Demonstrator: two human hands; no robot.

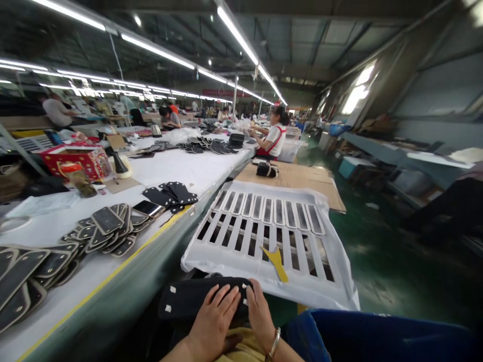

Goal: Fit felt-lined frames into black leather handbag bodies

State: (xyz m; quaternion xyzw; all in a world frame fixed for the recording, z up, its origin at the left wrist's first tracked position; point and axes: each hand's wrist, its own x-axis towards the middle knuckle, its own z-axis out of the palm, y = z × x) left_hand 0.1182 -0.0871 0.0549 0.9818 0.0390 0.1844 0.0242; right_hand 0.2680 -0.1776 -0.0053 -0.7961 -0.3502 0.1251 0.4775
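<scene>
Both hands, left hand (214, 322) and right hand (259, 312), were laid flat, fingers spread, on a black padded piece (188, 300). A white slotted tray (226, 254) was seen just beyond that piece.

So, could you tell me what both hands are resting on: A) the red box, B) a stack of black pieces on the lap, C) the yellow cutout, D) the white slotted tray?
B: the left hand and right hand lie flat on the black stack below the tray.
</scene>
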